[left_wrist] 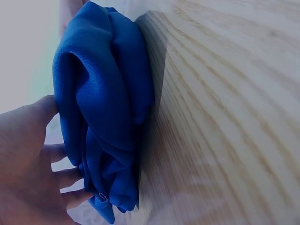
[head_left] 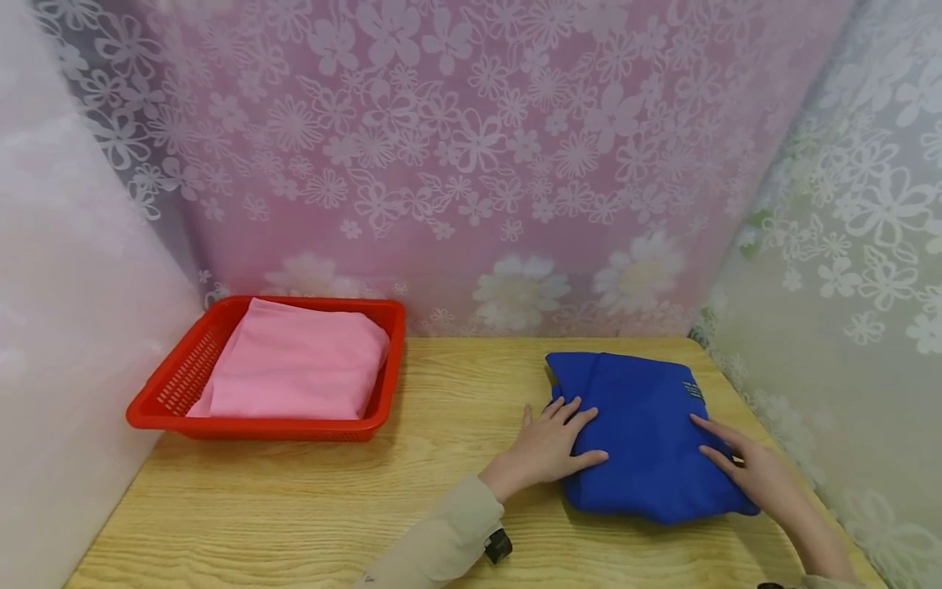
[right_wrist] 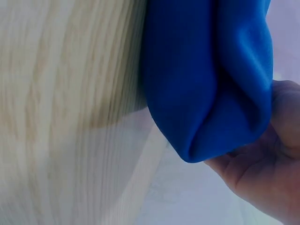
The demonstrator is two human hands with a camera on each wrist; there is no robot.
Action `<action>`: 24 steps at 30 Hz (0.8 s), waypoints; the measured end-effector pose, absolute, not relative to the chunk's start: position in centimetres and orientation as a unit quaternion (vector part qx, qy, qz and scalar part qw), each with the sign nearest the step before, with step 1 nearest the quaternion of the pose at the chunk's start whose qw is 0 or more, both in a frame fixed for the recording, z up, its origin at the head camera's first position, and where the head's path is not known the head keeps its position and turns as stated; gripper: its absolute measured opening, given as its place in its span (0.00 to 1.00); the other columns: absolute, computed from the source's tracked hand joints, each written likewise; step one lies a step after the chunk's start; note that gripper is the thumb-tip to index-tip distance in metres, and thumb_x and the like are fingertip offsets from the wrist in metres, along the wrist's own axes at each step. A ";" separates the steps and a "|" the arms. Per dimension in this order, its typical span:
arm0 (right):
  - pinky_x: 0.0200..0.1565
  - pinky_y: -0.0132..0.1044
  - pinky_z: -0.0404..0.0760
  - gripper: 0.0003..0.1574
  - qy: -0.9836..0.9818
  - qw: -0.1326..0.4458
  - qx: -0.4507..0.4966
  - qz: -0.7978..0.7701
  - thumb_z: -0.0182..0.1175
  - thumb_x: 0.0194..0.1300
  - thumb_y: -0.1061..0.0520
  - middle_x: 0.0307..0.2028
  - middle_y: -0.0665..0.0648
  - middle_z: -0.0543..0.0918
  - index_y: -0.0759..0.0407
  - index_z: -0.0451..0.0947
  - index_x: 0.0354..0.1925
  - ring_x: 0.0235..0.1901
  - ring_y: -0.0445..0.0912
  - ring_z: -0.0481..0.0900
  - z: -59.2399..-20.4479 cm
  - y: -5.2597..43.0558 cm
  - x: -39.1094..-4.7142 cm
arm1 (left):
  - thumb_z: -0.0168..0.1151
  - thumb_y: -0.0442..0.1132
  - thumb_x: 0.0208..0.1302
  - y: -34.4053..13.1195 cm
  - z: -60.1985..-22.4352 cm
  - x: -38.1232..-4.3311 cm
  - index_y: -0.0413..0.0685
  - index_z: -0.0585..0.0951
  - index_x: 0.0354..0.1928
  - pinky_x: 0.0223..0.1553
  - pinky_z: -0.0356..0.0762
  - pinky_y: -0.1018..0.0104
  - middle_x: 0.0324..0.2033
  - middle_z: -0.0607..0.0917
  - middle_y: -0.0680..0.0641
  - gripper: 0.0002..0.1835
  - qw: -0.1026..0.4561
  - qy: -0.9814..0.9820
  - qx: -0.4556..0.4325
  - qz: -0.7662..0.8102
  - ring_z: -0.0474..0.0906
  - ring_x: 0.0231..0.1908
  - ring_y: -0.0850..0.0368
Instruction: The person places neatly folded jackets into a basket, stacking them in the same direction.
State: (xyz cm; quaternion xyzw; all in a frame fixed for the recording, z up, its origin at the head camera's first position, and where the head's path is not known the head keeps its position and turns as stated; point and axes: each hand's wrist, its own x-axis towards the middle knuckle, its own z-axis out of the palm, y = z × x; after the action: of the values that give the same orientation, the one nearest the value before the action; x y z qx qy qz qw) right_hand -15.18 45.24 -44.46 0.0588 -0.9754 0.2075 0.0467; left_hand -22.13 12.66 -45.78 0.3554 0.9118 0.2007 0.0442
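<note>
A folded blue garment (head_left: 640, 433) lies on the right part of the wooden table, with small pale lettering near its right edge. My left hand (head_left: 550, 446) rests on its left edge, fingers spread and thumb apart. In the left wrist view, the left hand (left_wrist: 28, 159) touches the side of the blue folds (left_wrist: 103, 93). My right hand (head_left: 758, 466) touches the right edge with extended fingers. In the right wrist view, the right hand (right_wrist: 262, 173) lies against the rounded end of the blue garment (right_wrist: 201, 93), which hides some fingertips.
A red plastic basket (head_left: 140, 421) stands at the back left of the table (head_left: 309, 499), holding a folded pink cloth (head_left: 302, 360). Flower-patterned sheets (head_left: 478, 164) hang behind the table and along its sides.
</note>
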 end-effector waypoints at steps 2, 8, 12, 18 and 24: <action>0.46 0.64 0.80 0.32 -0.976 0.050 0.056 0.203 0.59 0.75 0.52 0.63 0.80 0.71 0.63 0.69 0.71 0.54 0.74 0.78 -44.6 44.8 -15.2 | 0.45 0.71 0.71 12.3 -45.8 -22.1 0.69 0.57 0.79 0.70 0.51 0.30 0.79 0.56 0.54 0.39 0.047 0.912 0.355 0.200 0.50 0.78 0.51; 0.46 0.65 0.80 0.33 -0.977 0.053 0.056 0.197 0.60 0.75 0.52 0.63 0.80 0.71 0.63 0.69 0.71 0.54 0.75 0.77 -44.9 43.3 -15.3 | 0.45 0.71 0.71 11.0 -46.2 -22.1 0.69 0.57 0.79 0.70 0.50 0.28 0.79 0.56 0.54 0.39 0.045 0.914 0.350 0.200 0.50 0.78 0.50; 0.42 0.62 0.81 0.32 -0.977 0.064 0.065 0.195 0.60 0.74 0.52 0.63 0.80 0.72 0.63 0.69 0.71 0.54 0.75 0.77 -44.9 42.4 -15.5 | 0.45 0.71 0.72 10.0 -46.2 -22.1 0.69 0.57 0.79 0.70 0.49 0.28 0.79 0.56 0.54 0.38 0.046 0.915 0.346 0.204 0.49 0.78 0.50; 0.34 0.50 0.81 0.32 -0.977 0.081 0.078 0.183 0.62 0.72 0.54 0.62 0.79 0.73 0.62 0.70 0.70 0.47 0.71 0.82 -44.7 40.7 -15.8 | 0.45 0.70 0.73 8.6 -46.2 -22.3 0.68 0.58 0.79 0.70 0.47 0.27 0.79 0.55 0.54 0.38 0.050 0.916 0.335 0.214 0.49 0.78 0.50; 0.34 0.53 0.82 0.32 -0.977 0.086 0.086 0.175 0.63 0.71 0.56 0.60 0.78 0.75 0.64 0.71 0.69 0.45 0.70 0.83 -44.6 39.2 -16.1 | 0.46 0.69 0.73 7.2 -46.2 -22.5 0.67 0.59 0.79 0.70 0.46 0.26 0.79 0.56 0.53 0.37 0.041 0.917 0.327 0.226 0.50 0.78 0.49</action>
State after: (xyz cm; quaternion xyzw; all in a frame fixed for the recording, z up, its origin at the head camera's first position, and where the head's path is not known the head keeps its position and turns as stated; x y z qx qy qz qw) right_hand -16.14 39.20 -44.61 0.0862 -0.9771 0.1747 0.0855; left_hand -22.49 7.24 -46.23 0.3267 0.9167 0.2262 0.0414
